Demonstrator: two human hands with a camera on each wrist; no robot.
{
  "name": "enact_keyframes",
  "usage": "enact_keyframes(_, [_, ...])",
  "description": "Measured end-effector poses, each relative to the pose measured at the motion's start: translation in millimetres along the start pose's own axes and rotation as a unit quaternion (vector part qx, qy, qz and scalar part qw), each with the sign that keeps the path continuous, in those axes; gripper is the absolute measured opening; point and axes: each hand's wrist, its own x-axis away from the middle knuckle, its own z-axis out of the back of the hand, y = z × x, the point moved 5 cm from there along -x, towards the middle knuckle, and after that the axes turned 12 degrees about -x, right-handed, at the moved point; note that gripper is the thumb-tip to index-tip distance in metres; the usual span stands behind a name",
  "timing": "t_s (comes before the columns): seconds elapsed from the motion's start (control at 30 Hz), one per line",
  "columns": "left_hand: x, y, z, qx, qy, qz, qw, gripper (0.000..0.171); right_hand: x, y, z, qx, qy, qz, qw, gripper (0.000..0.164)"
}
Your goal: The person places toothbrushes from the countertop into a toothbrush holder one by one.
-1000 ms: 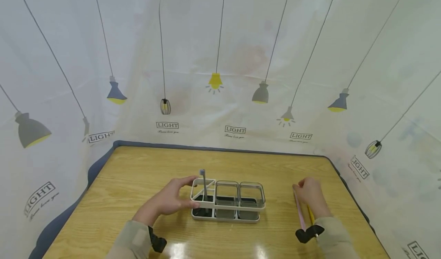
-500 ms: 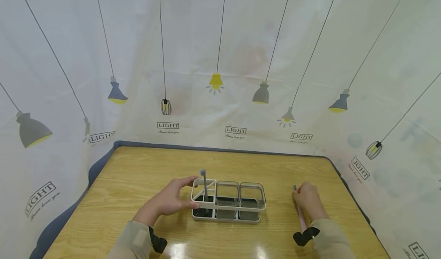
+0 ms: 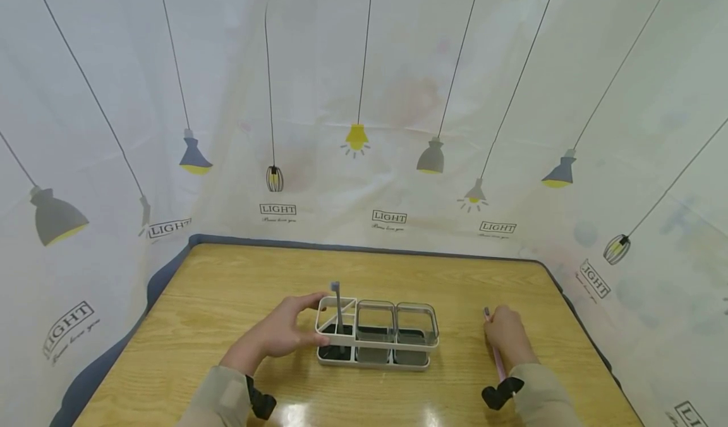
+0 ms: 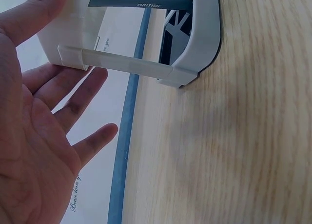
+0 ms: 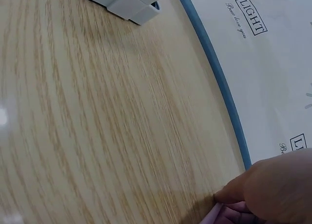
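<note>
A white toothbrush holder (image 3: 377,340) stands on the table, with a grey toothbrush (image 3: 337,307) upright in its left compartment and two clear cups (image 3: 417,319) in the others. My left hand (image 3: 280,327) grips the holder's upper frame at its left end, thumb at the front and fingers behind; in the left wrist view the little finger sticks out free. Right of the holder, my right hand (image 3: 508,334) is low over the table, its fingertips pinching a pink toothbrush (image 3: 499,362). The brush head shows past the fingers, and the hand hides the middle of the handle.
The wooden table (image 3: 273,263) has a dark blue edge (image 3: 364,249) along its back. A pale curtain (image 3: 318,67) printed with hanging lamps surrounds it at the back and sides. A black wrist camera (image 3: 502,392) sits under the right sleeve, close above the table.
My right hand has shifted slightly toward me and turned, showing more of the pink toothbrush's head. A yellow stick beside it is now covered. The left hand and holder stay in place.
</note>
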Motion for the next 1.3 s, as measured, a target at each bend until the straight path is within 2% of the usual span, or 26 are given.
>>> enact_keyframes(0.23, [0.5, 0.8, 0.5, 0.001, -0.002, 0.003, 1.0, 0.079, 1.6, 0.6, -1.8, 0.003, 0.01, 0.01, 1.0, 0.015])
enact_keyframes(0.6, [0.8, 1.2, 0.7, 0.005, -0.006, 0.007, 0.9999, 0.08, 4.5, -11.7, 5.4, 0.002, -0.001, -0.006, 1.0, 0.023])
enact_keyframes(0.9, [0.4, 1.3, 0.7, 0.002, -0.006, 0.007, 1.0, 0.081, 10.6, -29.1, 13.9, -0.008, 0.007, 0.038, 0.999, 0.032])
enact_keyframes(1.3, [-0.4, 0.7, 0.5, -0.002, -0.007, 0.004, 1.0, 0.083, 16.3, -48.3, 18.6, -0.037, 0.012, 0.044, 0.998, 0.033])
